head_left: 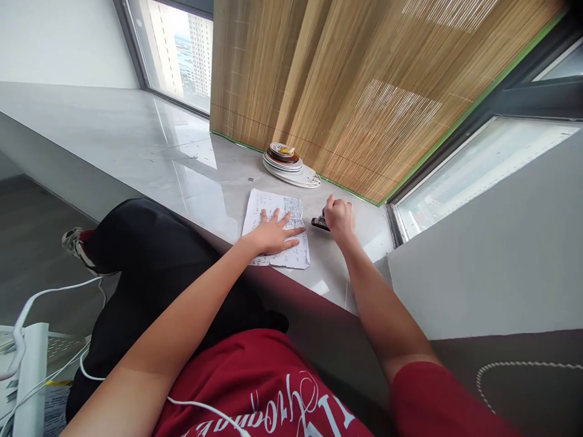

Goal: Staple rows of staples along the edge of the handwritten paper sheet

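Observation:
My left hand [273,234] lies flat with spread fingers on a white paper sheet [255,206] covered in handwriting, with a denser block of writing at its upper right. The paper's lower edge is uneven and lies along the front edge of the pale stone sill. Just right of the paper, my right hand [339,216] is closed in a fist around a small black stapler-like tool [320,224]. One end of it sticks out on the left toward the paper, slightly apart from it. The fist hides the rest, so its exact kind is unclear.
Beyond the paper, a stack of plates [282,164] stands on the glossy sill [195,182] against a bamboo blind [328,91]. A grey wall [492,255] bounds the right side. White cables [50,291] run at the lower left.

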Tool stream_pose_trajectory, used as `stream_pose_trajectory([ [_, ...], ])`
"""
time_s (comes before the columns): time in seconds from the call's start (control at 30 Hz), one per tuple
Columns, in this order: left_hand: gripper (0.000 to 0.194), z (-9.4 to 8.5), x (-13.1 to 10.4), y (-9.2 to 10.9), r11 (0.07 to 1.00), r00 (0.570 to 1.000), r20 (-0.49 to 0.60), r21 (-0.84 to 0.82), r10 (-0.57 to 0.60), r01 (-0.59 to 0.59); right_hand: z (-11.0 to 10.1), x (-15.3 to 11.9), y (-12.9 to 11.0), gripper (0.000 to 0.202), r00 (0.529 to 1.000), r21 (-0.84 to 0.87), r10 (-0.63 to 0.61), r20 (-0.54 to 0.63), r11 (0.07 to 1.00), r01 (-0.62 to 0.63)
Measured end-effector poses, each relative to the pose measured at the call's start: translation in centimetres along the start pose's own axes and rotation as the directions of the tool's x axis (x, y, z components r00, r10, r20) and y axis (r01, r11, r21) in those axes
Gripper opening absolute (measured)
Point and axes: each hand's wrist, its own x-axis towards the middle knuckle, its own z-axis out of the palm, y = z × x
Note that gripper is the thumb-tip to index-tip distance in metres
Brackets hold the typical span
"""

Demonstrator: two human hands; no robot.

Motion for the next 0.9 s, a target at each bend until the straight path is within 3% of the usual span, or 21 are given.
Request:
stream_pose_trajectory([
  [0.1, 0.048, -0.6, -0.3, -0.2, 0.998, 0.994, -0.109, -0.056, -0.008, 0.002, -1.0, -0.9, -1.8, 0.066, 0.994, 0.090, -0.047, -0.100, 0.994, 0.056],
  [0.23, 0.041, -1.8, -1.6, -2.1, 0.992, 0.926, -0.357, -0.071, -0.120, 0.101, -1.1, -2.9, -5.4, 0.070, 0.982, 0.188, -0.174, -0.070, 0.965, 0.184],
  [0.37, 0.038, -1.8, -2.5, -4.0, 0.990, 0.934, -0.331, -0.008, -0.133, 0.139, -0.1, -4.7, -7.9, 0.073, 0.958, 0.218, -0.282, 0.052, 0.939, 0.265],
  [0.5, 0.044, -0.8, -2.6, -5.1, 0.992, 0.932, -0.347, 0.031, -0.106, 0.124, 1.3, -5.6, -8.7, 0.076, 0.907, 0.260, -0.371, 0.198, 0.912, 0.317],
  [0.63, 0.054, -0.5, -2.5, -5.9, 0.993, 0.933, -0.342, -0.035, -0.115, 0.110, 2.1, -5.2, -8.7, 0.070, 0.866, 0.302, -0.451, 0.215, 0.874, 0.380],
  [0.73, 0.055, -0.5, -2.7, -6.2, 0.991, 0.929, -0.345, -0.041, -0.133, 0.126, 1.2, -3.9, -7.6, 0.049, 0.886, 0.329, -0.433, 0.165, 0.871, 0.364],
  [0.8, 0.056, -0.4, -2.8, -6.3, 0.993, 0.933, -0.338, -0.038, -0.120, 0.114, 0.0, -2.8, -6.1, 0.033, 0.917, 0.325, -0.372, 0.145, 0.893, 0.311],
  [0.9, 0.055, -0.5, -2.9, -6.4, 0.995, 0.939, -0.331, -0.053, -0.098, 0.085, -2.2, -1.3, -3.2, 0.024, 0.940, 0.328, -0.231, 0.252, 0.934, 0.142],
])
